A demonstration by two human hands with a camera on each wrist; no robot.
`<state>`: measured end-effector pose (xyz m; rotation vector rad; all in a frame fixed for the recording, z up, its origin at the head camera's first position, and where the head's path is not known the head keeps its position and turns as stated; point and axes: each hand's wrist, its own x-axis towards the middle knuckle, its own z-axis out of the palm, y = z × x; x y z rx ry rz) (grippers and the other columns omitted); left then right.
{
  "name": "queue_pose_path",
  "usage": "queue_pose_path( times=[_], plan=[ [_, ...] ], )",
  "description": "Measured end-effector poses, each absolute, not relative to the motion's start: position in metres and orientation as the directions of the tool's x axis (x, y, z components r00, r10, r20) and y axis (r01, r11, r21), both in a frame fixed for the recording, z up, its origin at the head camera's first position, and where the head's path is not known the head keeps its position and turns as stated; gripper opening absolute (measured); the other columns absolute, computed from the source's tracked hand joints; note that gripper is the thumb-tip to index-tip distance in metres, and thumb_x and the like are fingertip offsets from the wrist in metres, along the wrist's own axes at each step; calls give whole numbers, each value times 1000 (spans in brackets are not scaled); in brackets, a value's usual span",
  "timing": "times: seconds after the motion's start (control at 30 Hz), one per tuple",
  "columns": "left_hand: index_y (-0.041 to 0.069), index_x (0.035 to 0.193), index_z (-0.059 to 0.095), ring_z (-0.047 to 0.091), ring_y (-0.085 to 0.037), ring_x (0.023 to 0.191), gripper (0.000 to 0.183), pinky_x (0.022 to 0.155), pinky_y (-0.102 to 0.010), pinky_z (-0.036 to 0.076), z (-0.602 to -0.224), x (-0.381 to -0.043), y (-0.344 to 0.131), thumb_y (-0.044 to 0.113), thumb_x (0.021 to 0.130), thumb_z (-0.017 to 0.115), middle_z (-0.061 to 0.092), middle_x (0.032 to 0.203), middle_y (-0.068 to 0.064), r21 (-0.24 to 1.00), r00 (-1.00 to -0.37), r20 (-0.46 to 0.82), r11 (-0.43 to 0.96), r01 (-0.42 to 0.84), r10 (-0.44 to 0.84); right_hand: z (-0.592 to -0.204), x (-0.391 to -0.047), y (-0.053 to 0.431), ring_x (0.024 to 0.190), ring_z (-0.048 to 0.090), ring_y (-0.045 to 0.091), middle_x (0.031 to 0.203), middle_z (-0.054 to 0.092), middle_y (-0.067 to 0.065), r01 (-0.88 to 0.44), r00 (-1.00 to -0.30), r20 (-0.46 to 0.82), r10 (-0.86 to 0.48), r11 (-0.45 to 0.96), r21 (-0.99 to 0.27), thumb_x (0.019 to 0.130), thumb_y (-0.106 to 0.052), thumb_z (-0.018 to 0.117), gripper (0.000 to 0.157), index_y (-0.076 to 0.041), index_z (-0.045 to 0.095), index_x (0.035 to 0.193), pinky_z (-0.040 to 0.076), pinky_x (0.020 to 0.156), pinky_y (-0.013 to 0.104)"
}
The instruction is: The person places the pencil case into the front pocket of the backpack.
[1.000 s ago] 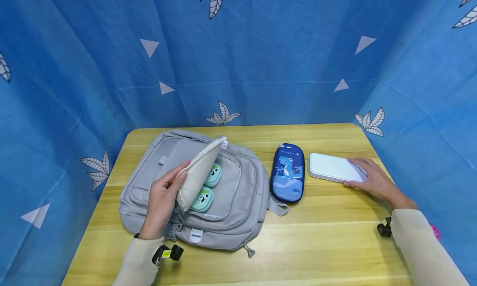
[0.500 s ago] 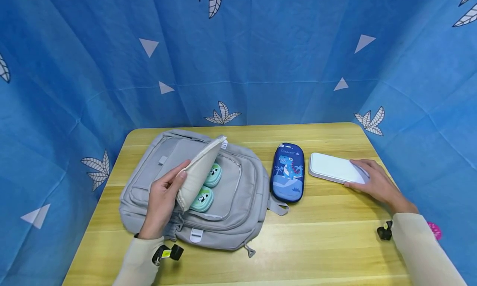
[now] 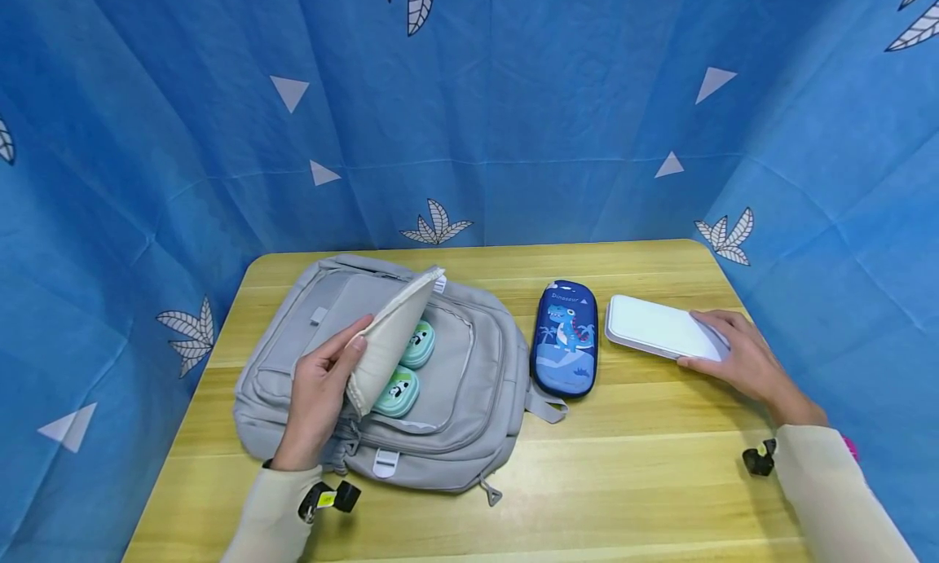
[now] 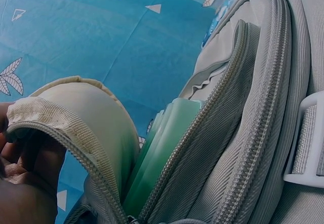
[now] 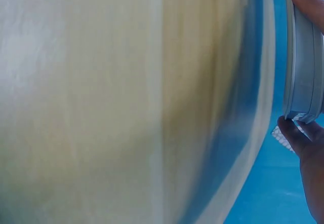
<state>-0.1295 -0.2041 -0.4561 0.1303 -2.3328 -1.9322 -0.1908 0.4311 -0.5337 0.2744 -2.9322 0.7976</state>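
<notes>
My left hand (image 3: 315,392) pinches the cream-lined flap (image 3: 392,339) of the front pocket on a grey backpack (image 3: 477,420), holding it folded back. Two mint-green panda cases, an upper case (image 3: 419,345) and a lower case (image 3: 397,393), sit in the opened pocket. In the left wrist view, a green case (image 4: 167,148) stands between flap and zipper edge. On the right, my right hand (image 3: 744,363) grips the end of a flat white case (image 3: 660,325) with rounded corners. Its left end looks slightly raised off the table. The right wrist view has thumb and fingers at the grey case's (image 5: 304,67) ends.
A dark blue dinosaur pencil case (image 3: 565,339) lies between the backpack and the white case. One backpack strap (image 3: 546,404) pokes out beside it. All rest on a wooden table (image 3: 623,481), with a blue patterned curtain (image 3: 572,123) around the back and sides.
The left end of the white case has risen slightly in my right hand. My left hand keeps holding the flap in the same place.
</notes>
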Motion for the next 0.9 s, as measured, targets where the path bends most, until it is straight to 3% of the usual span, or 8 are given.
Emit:
queue_pose_path(
  times=[0.33, 0.67, 0.9],
  plan=[
    [30, 145, 73, 68, -13, 107, 37, 86, -23, 56, -456, -130, -204, 42, 110, 67, 77, 119, -4, 982, -991, 29, 189, 4, -131, -522, -190, 419, 132, 45, 55, 149, 49, 33, -260, -963, 199, -183, 832, -490, 80, -31, 98, 91, -2, 57, 156, 36, 98, 67],
    [28, 146, 73, 68, -12, 107, 38, 86, -23, 56, -456, -129, -205, 40, 110, 67, 77, 111, 6, 986, -991, 23, 168, 0, -134, -510, -193, 397, 130, 46, 49, 147, 51, 30, -312, -947, 231, -222, 800, -512, 80, -25, 98, 88, -2, 58, 155, 34, 96, 56],
    [29, 145, 73, 69, -13, 105, 37, 85, -24, 56, -457, -129, -205, 41, 110, 67, 77, 106, 4, 985, -991, 27, 171, 4, -134, -506, -194, 381, 130, 45, 50, 147, 50, 28, -325, -944, 228, -239, 794, -514, 79, -28, 100, 89, -4, 60, 154, 35, 98, 62]
  ],
)
